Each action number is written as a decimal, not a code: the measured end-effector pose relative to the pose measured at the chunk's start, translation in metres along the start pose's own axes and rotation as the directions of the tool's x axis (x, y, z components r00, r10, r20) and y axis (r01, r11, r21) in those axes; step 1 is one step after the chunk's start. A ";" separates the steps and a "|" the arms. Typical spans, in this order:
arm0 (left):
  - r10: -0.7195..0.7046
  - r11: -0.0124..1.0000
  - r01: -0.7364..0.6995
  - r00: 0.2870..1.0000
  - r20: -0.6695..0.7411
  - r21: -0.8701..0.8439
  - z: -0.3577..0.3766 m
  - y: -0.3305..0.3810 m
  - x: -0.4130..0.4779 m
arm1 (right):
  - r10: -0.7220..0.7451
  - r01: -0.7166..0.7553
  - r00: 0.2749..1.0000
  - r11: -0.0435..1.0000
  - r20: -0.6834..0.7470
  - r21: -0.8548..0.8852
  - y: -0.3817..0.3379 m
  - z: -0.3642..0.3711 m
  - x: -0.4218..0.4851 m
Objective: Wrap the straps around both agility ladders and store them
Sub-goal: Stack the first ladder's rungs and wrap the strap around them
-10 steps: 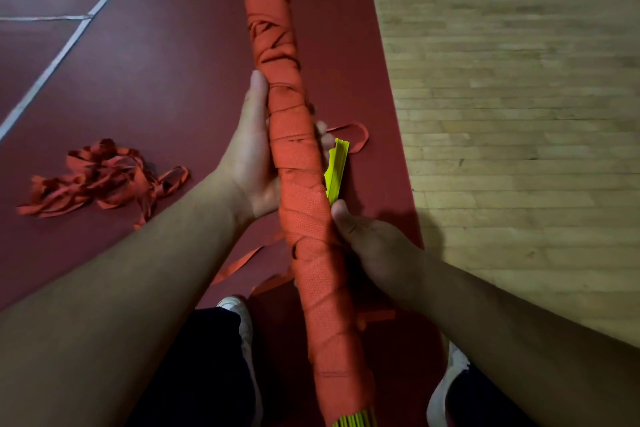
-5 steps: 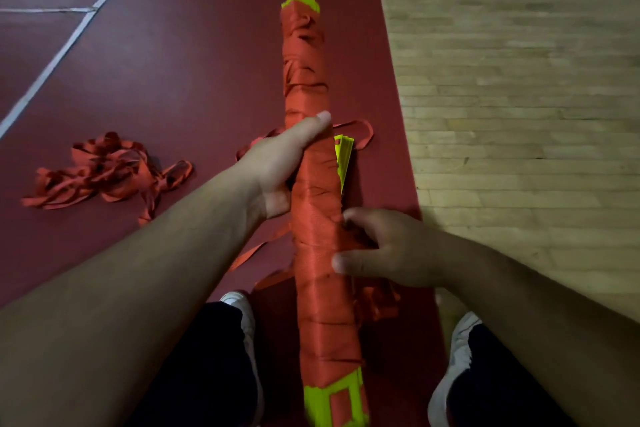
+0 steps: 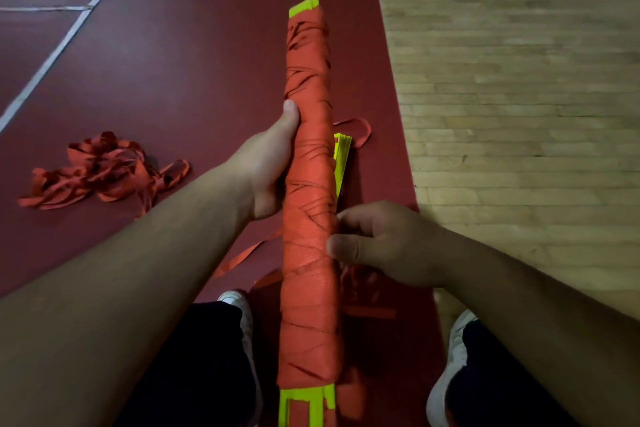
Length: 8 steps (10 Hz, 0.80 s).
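Mid-frame, the left hand (image 3: 266, 166) clasped the long orange-strap-wrapped yellow ladder bundle (image 3: 308, 218); the right hand (image 3: 391, 246) pinched its edge lower down.

Inspector: Position of the wrapped ladder (image 3: 308, 218)?
Operator: I see it lengthwise between the left hand (image 3: 266, 166) and right hand (image 3: 381, 246), above the mat (image 3: 190, 80). The loose strap pile (image 3: 100, 170) lies well left on it. The second ladder (image 3: 341, 159) sits just right, apparently underneath. The wood floor (image 3: 519, 114) borders the mat's right.

no readable text, label, brand or number anywhere in view
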<state>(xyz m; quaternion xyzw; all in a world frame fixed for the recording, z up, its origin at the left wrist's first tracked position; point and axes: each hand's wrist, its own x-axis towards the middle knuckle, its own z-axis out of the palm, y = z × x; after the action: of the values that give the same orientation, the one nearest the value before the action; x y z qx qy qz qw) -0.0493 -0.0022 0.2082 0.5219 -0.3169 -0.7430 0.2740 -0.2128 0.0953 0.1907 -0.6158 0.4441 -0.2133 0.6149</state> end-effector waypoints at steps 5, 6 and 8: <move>0.241 0.904 -0.101 0.924 0.299 -0.415 0.012 0.008 -0.021 | -0.032 0.010 0.996 0.967 0.086 0.253 0.002 -0.004 -0.012; 0.276 0.889 -0.164 0.937 0.214 -0.428 0.007 0.006 -0.012 | 0.004 -0.010 1.000 0.941 0.017 0.339 0.005 0.003 -0.005; 0.092 0.996 -0.092 0.995 0.026 0.009 0.006 -0.002 -0.006 | 0.010 -0.060 0.980 0.967 -0.201 -0.246 0.003 -0.002 0.003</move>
<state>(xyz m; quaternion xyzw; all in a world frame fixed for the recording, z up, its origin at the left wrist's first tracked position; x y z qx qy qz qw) -0.0529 0.0046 0.2118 0.4988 -0.3478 -0.7345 0.3013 -0.2140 0.0922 0.1879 -0.6562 0.5374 -0.2047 0.4886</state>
